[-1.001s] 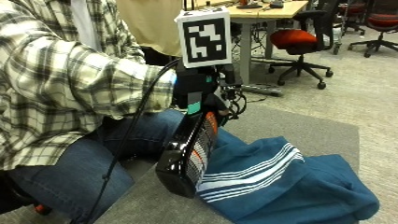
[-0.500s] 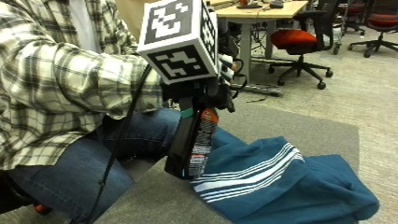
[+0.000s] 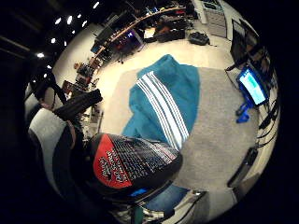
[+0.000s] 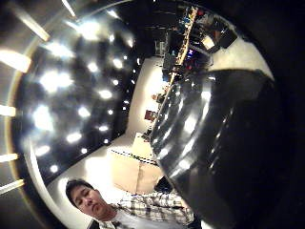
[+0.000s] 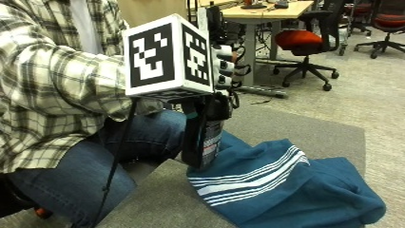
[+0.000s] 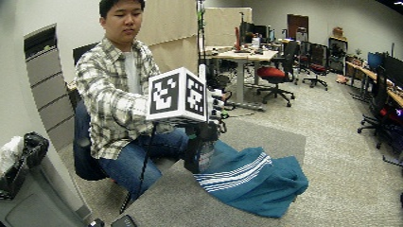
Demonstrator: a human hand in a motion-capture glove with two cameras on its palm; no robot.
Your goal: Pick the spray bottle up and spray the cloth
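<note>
Your right hand: gloved, mostly hidden behind the marker rig; it carries the spray bottle by its top, though you can't see how the fingers wrap it.
Spray bottle: dark, red-labelled, hanging nearly upright in the air, its base just above the near edge of the cloth.
Cloth: teal with white stripes, bunched on the grey table, spreading away from you.
Done: the pick-up, judging by the lifted bottle.
Left: aim the nozzle at the cloth and squeeze; no spray shows.
</note>
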